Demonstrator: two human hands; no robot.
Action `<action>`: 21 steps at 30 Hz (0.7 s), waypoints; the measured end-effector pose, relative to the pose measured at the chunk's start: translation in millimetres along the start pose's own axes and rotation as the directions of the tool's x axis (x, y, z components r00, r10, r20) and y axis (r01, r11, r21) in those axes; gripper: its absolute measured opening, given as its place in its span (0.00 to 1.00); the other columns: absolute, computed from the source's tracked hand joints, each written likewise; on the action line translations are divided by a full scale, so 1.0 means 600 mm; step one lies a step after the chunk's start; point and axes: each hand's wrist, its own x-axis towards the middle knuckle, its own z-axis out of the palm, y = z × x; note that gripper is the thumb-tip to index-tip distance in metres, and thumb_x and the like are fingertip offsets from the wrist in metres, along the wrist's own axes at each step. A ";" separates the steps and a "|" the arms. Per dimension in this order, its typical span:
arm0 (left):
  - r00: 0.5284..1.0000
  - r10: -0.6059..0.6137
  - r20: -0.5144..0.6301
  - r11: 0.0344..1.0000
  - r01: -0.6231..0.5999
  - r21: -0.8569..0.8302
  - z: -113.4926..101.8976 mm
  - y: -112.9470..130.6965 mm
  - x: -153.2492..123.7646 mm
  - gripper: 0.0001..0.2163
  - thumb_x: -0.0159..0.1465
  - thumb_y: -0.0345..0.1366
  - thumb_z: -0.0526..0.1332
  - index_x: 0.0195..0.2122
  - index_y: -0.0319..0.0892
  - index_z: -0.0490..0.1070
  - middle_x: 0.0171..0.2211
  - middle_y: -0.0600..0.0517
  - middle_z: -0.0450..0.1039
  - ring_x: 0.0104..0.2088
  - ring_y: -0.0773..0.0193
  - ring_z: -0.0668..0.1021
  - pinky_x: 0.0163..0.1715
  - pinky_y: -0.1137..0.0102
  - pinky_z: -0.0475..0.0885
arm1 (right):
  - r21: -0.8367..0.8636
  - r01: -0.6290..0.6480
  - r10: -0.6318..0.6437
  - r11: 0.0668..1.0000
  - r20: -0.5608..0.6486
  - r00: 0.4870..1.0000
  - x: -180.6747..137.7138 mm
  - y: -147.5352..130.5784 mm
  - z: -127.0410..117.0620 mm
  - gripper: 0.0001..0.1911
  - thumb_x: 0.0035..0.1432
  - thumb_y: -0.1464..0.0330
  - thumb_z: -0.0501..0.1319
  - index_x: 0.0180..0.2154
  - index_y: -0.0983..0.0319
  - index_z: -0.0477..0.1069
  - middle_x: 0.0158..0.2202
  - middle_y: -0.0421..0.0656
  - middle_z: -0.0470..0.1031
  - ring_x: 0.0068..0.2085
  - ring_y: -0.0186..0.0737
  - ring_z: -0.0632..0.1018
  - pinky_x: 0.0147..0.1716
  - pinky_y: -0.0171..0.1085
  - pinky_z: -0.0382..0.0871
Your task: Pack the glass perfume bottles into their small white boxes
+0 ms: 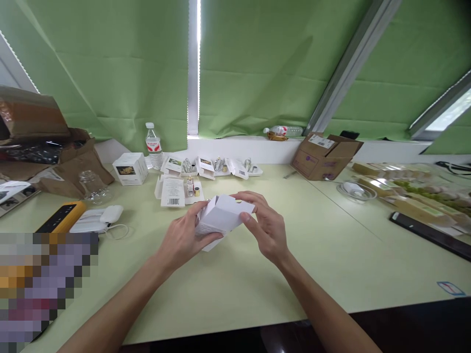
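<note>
Above the middle of the pale table, a small white cardboard box (221,215) is held tilted between both hands. My left hand (184,235) wraps round its left side, thumb along the lower face. My right hand (265,223) pinches a flap at the box's right end between thumb and fingers. What the box contains is hidden. Just beyond it lies an opened white box (172,192) with a barcode, a small glass bottle (190,186) and a gold cap (197,191) beside it. Several similar opened boxes with small bottles form a row farther back.
At the back left stand a closed white box (130,169), a water bottle (153,147) and a glass jar (94,187). A brown carton (324,156) sits at the back right, near a coiled white cable (355,191). A black bar (430,235) lies at the right.
</note>
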 end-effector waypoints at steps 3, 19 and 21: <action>1.000 -0.021 0.003 0.999 0.021 0.025 -0.003 0.003 0.002 0.33 0.57 0.49 0.65 0.58 0.48 0.49 0.49 0.49 0.72 0.38 0.57 0.80 0.32 0.67 0.73 | -0.031 0.033 -0.032 0.999 0.003 0.999 -0.001 0.000 0.002 0.08 0.62 0.73 0.56 0.42 0.58 0.70 0.49 0.47 0.74 0.54 0.48 0.69 0.53 0.52 0.65; 0.998 -0.068 -0.007 0.997 0.068 0.018 -0.003 0.007 0.002 0.31 0.60 0.51 0.61 0.59 0.48 0.48 0.50 0.47 0.72 0.40 0.54 0.80 0.28 0.68 0.72 | -0.237 0.190 -0.182 0.953 0.057 0.982 -0.002 0.009 0.008 0.08 0.57 0.74 0.60 0.38 0.57 0.73 0.48 0.47 0.75 0.53 0.51 0.71 0.51 0.54 0.67; 0.997 -0.077 0.001 0.997 0.077 0.014 -0.003 0.007 0.002 0.31 0.60 0.51 0.61 0.59 0.48 0.49 0.50 0.47 0.72 0.39 0.55 0.80 0.28 0.68 0.72 | -0.243 0.192 -0.178 0.951 0.080 0.981 -0.002 0.011 0.011 0.08 0.57 0.74 0.61 0.38 0.57 0.73 0.48 0.46 0.75 0.54 0.50 0.70 0.51 0.54 0.68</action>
